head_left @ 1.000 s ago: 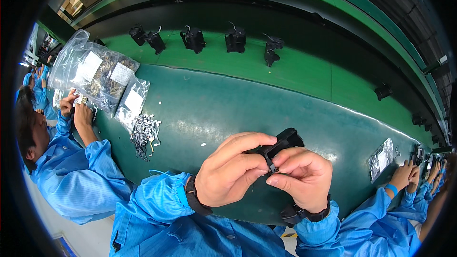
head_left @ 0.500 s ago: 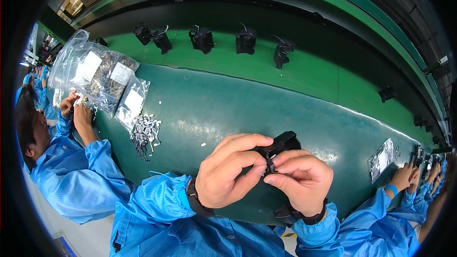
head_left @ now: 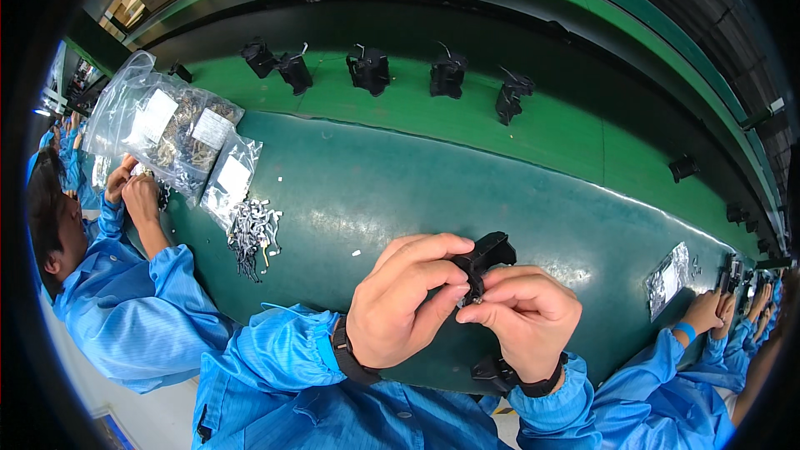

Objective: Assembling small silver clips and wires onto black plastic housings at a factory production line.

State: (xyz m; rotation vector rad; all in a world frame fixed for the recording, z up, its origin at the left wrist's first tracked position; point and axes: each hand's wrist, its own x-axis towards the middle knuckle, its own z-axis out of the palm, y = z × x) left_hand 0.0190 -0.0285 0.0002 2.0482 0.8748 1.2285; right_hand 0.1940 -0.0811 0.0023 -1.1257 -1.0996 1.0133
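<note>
A black moulded plastic housing (head_left: 490, 253) is held up over the green table, tilted, between my two hands. My left hand (head_left: 407, 304) closes on its left side with thumb and fingertips. My right hand (head_left: 533, 310) pinches its lower end, the thumb meeting the fingers there. Whether a small piece sits between those fingertips is hidden. Another black plastic part (head_left: 493, 373) lies by the table's near edge, next to my right wrist.
Black housings (head_left: 368, 71) stand along a green conveyor belt (head_left: 567, 137) beyond the table. At left lie a pile of short cables (head_left: 254, 229) and clear bags (head_left: 187, 129) of parts. Co-workers' hands (head_left: 137, 192) are busy at left, others (head_left: 708, 312) at right, beside another bag (head_left: 667, 282).
The housing has turned slightly in my hands, which keep their grip on it. The housings on the belt have shifted to the right. The left co-worker's hands have moved a little.
</note>
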